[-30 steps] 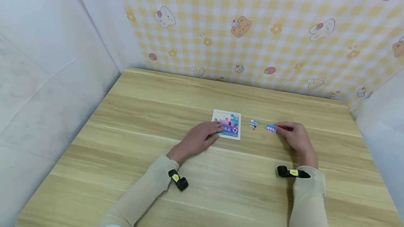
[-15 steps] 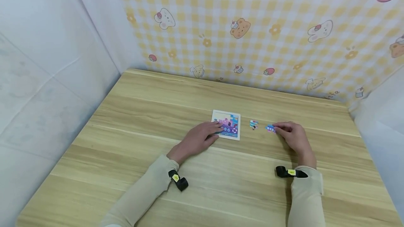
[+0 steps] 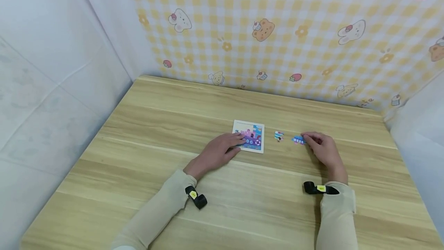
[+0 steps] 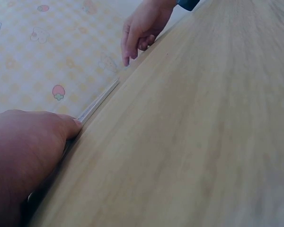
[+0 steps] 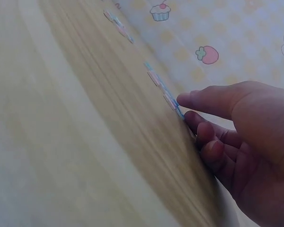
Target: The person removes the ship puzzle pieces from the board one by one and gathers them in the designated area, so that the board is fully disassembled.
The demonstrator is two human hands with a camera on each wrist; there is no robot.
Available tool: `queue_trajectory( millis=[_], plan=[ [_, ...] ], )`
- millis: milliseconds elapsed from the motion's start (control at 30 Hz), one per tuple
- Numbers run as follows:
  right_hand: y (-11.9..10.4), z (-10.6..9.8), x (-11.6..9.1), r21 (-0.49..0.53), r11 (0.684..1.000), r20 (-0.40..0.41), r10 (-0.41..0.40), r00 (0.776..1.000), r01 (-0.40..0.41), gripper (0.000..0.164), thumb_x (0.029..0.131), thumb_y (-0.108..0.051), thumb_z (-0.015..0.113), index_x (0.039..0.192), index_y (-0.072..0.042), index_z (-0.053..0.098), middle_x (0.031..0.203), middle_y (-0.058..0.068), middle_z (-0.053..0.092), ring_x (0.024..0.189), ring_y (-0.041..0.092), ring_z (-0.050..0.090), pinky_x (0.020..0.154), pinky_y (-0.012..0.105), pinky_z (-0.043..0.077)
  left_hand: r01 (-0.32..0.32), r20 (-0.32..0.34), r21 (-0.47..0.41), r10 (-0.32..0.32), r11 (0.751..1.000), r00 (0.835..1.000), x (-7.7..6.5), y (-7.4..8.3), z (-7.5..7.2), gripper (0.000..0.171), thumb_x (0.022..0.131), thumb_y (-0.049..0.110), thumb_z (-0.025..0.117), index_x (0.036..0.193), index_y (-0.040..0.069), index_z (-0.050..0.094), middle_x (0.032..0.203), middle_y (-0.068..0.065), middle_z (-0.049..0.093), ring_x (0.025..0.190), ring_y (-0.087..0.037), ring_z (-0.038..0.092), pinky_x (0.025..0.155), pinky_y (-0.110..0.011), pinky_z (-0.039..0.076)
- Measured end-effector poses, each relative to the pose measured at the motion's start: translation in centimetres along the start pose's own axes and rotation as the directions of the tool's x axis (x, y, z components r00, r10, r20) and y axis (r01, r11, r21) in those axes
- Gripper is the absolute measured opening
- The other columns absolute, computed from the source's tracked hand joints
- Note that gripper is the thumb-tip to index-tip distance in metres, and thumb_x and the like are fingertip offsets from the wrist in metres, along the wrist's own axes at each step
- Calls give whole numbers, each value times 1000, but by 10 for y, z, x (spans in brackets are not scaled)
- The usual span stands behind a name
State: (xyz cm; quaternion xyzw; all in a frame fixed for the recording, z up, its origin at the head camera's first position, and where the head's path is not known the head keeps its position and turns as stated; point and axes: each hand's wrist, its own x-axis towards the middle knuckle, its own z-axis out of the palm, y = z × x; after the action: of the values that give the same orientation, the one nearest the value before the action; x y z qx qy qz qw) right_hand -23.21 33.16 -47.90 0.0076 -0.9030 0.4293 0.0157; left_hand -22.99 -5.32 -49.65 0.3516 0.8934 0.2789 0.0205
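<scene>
In the head view a square jigsaw puzzle (image 3: 248,151) with a white frame and a pink and purple ship picture lies on the table. My left hand (image 3: 218,152) rests on its left part with the fingers laid out straight, covering some of the picture. To the right, my right hand (image 3: 324,149) pinches the right end of a blue and purple puzzle piece (image 3: 298,140) between thumb and fingers. The right wrist view shows that puzzle piece (image 5: 161,87) low at the tabletop, the thumb on its near end. Another striped puzzle piece (image 3: 279,135) lies between the frame and the held piece.
The wood-grain table (image 3: 236,207) runs to a yellow checked cloth (image 3: 239,49) with cartoon prints at the back. White sheeting (image 3: 59,72) hangs at the left side. A small black wrist camera (image 3: 320,188) sits on each sleeve.
My right thumb and fingers have shifted slightly on the puzzle piece, which has turned a little and shows more of its blue upper side. My left hand stays on the puzzle.
</scene>
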Motion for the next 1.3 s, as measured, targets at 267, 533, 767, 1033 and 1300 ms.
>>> queue_trajectory(
  millis=[267,533,767,1033,1300],
  plan=[
    [-10,1,0,86,995,-29,50,998,-47,40,108,-27,56,126,7,69,86,-4,66,65,4,55,57,19,49,-6,-13,-12,6,1000,1000,-4,-2,-4,42,109,28,55,148,16,58,159,3,47,149,-20,40,123,-39,29],
    [-36,22,4,91,996,-65,3,998,3,38,109,-26,55,125,4,70,101,16,66,76,8,54,61,19,46,-2,-5,6,2,1000,1000,-6,-4,-4,41,109,29,54,148,17,58,159,4,47,149,-19,40,123,-38,30],
    [-68,60,16,152,986,25,-77,997,73,31,108,-18,57,122,6,71,94,21,66,71,13,57,60,21,48,-1,-5,11,1,1000,1000,-5,-3,-2,41,109,30,54,149,18,58,159,4,47,148,-19,41,123,-38,30],
    [-93,96,26,241,970,151,-69,986,31,31,107,-18,58,122,6,71,96,23,67,68,13,55,56,20,45,-9,-6,16,9,1000,1000,-4,-2,-2,41,109,29,54,148,17,59,158,2,48,148,-20,42,122,-37,31],
    [-95,105,26,101,993,182,-80,980,62,23,103,-11,64,118,3,74,102,16,71,80,20,58,66,24,50,-13,-7,16,13,1000,1000,-3,0,-3,41,110,29,53,149,17,58,159,3,47,148,-19,41,123,-37,30]
  ],
)
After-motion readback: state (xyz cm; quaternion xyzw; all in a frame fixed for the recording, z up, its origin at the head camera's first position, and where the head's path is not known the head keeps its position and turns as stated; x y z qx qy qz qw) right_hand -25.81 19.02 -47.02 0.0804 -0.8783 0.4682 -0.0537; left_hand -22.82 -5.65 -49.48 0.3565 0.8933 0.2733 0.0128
